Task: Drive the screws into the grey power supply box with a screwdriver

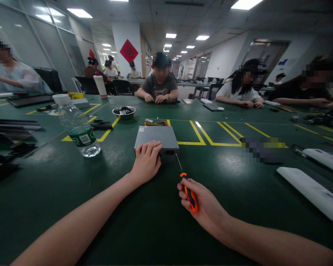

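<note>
A grey metal box [157, 136] with coloured wires at its far end lies on the green table [155, 221] in front of me. My left hand [146, 162] rests on the box's near edge, fingers curled over it. An orange and black screwdriver [189, 192] sits in the closed fingers of my right hand [204, 205]. Its thin shaft points at the near right corner of the box.
A water bottle [77, 125] stands left of the box, a metal bowl [123, 112] of small parts behind it. White casings [312, 192] lie at the right, dark parts [5, 162] at the left. Other people sit around the far side of the table.
</note>
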Demonstrator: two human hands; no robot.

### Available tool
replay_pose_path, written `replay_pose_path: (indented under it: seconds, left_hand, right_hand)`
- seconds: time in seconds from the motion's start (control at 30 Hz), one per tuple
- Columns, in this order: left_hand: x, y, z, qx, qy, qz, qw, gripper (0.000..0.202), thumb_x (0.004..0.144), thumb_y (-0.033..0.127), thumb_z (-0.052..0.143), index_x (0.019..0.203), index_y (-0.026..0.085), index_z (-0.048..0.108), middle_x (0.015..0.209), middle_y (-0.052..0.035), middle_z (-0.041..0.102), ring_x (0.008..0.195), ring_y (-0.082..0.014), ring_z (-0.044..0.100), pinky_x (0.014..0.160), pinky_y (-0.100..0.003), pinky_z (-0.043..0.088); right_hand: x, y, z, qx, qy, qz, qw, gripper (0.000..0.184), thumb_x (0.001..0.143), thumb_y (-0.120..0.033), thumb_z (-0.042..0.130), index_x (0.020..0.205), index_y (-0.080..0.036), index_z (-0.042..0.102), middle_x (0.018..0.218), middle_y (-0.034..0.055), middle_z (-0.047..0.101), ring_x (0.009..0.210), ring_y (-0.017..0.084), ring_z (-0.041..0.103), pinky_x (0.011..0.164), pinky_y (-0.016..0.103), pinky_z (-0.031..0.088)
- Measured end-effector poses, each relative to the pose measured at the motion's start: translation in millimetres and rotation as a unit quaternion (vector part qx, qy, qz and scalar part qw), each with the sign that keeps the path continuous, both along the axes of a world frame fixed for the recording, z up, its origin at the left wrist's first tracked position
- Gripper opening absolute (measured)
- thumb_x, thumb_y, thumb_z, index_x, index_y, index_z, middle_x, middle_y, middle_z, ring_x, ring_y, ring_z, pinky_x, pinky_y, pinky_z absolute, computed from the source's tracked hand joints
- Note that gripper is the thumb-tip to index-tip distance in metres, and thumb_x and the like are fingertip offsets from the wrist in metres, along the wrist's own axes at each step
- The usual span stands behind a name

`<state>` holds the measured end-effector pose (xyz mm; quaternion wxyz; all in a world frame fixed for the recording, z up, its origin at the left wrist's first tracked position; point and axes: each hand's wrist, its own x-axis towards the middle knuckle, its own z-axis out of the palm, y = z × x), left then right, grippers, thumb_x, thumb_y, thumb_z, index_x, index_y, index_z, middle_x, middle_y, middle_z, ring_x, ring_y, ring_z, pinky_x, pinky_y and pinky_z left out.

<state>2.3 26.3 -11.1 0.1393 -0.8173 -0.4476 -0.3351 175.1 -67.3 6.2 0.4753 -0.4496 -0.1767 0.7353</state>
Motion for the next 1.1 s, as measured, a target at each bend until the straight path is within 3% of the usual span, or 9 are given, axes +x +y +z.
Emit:
replay_pose_path:
  seconds: [0.13, 0.23, 0.33, 0.4, 0.47, 0.6, 0.7, 0.83, 1.1]
  left_hand:
    - [-1, 0, -1.7, 0.008, 0.007, -0.003, 1.0, 0.039, 0.081, 0.017, 0.044, 0.119, 0.02, 0.043, 0.124, -0.0099, 0.051, 0.116, -0.0248, 0.042, 0.093, -0.044, 0.026]
    - [-1, 0, -3.1, 0.01, 0.013, -0.003, 1.0, 0.039, 0.082, 0.017, 0.043, 0.121, 0.019, 0.041, 0.125, -0.0099, 0.049, 0.118, -0.0243, 0.041, 0.094, -0.043, 0.026]
    - [-2, 0, -4.0, 0.008, 0.012, -0.003, 1.0, 0.04, 0.082, 0.018, 0.043, 0.122, 0.019, 0.041, 0.126, -0.0099, 0.049, 0.119, -0.024, 0.039, 0.096, -0.043, 0.025]
    - [-1, 0, -4.3, 0.007, 0.009, -0.005, 1.0, 0.041, 0.081, 0.018, 0.044, 0.122, 0.018, 0.04, 0.127, -0.0102, 0.048, 0.12, -0.0239, 0.039, 0.097, -0.043, 0.025]
    - [-1, 0, -4.2, 0.007, 0.01, -0.006, 1.0, 0.043, 0.081, 0.018, 0.044, 0.123, 0.018, 0.04, 0.127, -0.0107, 0.048, 0.121, -0.024, 0.039, 0.098, -0.043, 0.025]
    - [0, -4, -2.1, 0.02, 0.023, -0.006, 1.0, 0.046, 0.081, 0.017, 0.043, 0.127, 0.016, 0.037, 0.134, -0.0126, 0.042, 0.127, -0.0249, 0.032, 0.102, -0.046, 0.018]
    - [3, -12, -0.4, 0.046, 0.065, -0.038, 0.996, 0.046, 0.083, 0.016, 0.041, 0.129, 0.017, 0.036, 0.136, -0.0119, 0.039, 0.129, -0.0238, 0.029, 0.104, -0.046, 0.016]
    - [10, -19, -2.2, 0.024, 0.144, -0.137, 0.98, 0.04, 0.086, 0.015, 0.04, 0.125, 0.021, 0.041, 0.122, -0.0067, 0.053, 0.117, -0.0199, 0.042, 0.093, -0.036, 0.031]
    - [22, -14, -6.7, 0.019, 0.138, -0.169, 0.976, 0.031, 0.09, 0.021, 0.038, 0.12, 0.019, 0.044, 0.108, -0.004, 0.057, 0.089, -0.0145, 0.053, 0.072, -0.028, 0.037]
  right_hand:
    - [1, 0, 0.5, -0.035, -0.003, 0.035, 0.999, 0.02, 0.082, -0.033, 0.053, 0.083, -0.013, 0.06, 0.068, 0.0029, 0.054, 0.054, 0.008, 0.048, 0.047, 0.018, 0.039]
    - [0, 0, 3.2, -0.046, 0.012, 0.026, 0.999, 0.025, 0.085, -0.031, 0.045, 0.088, -0.012, 0.061, 0.065, 0.003, 0.052, 0.052, 0.007, 0.046, 0.042, 0.016, 0.034]
    - [-1, 1, 3.3, -0.03, 0.015, 0.008, 0.999, 0.016, 0.082, -0.025, 0.05, 0.082, -0.012, 0.06, 0.065, 0.0024, 0.052, 0.049, 0.006, 0.042, 0.037, 0.014, 0.026]
    - [-1, 1, 1.4, -0.011, 0.004, 0.003, 1.0, 0.006, 0.076, -0.02, 0.059, 0.075, -0.014, 0.057, 0.067, 0.0018, 0.052, 0.05, 0.005, 0.042, 0.037, 0.013, 0.025]
    - [-1, 1, -0.3, 0.006, -0.001, 0.004, 1.0, 0.008, 0.073, -0.017, 0.062, 0.071, -0.015, 0.054, 0.068, 0.001, 0.053, 0.051, 0.005, 0.043, 0.038, 0.013, 0.026]
    - [-2, 1, -0.4, 0.004, -0.014, 0.019, 1.0, 0.009, 0.079, -0.023, 0.056, 0.074, -0.016, 0.053, 0.067, 0.0007, 0.054, 0.052, 0.007, 0.046, 0.041, 0.015, 0.031]
    - [-4, 2, -2.1, -0.004, -0.004, 0.04, 0.999, 0.015, 0.083, -0.028, 0.05, 0.077, -0.015, 0.054, 0.064, 0.0011, 0.054, 0.05, 0.007, 0.046, 0.043, 0.016, 0.034]
    - [-7, 2, -7.3, 0.015, 0.046, 0.051, 0.998, 0.019, 0.085, -0.029, 0.046, 0.079, -0.013, 0.056, 0.06, 0.0005, 0.051, 0.045, 0.005, 0.042, 0.038, 0.014, 0.028]
    - [-6, 1, 3.5, 0.034, 0.099, 0.061, 0.993, 0.02, 0.082, -0.018, 0.04, 0.068, -0.012, 0.052, 0.058, 0.0021, 0.052, 0.037, 0.002, 0.032, 0.032, 0.011, 0.021]
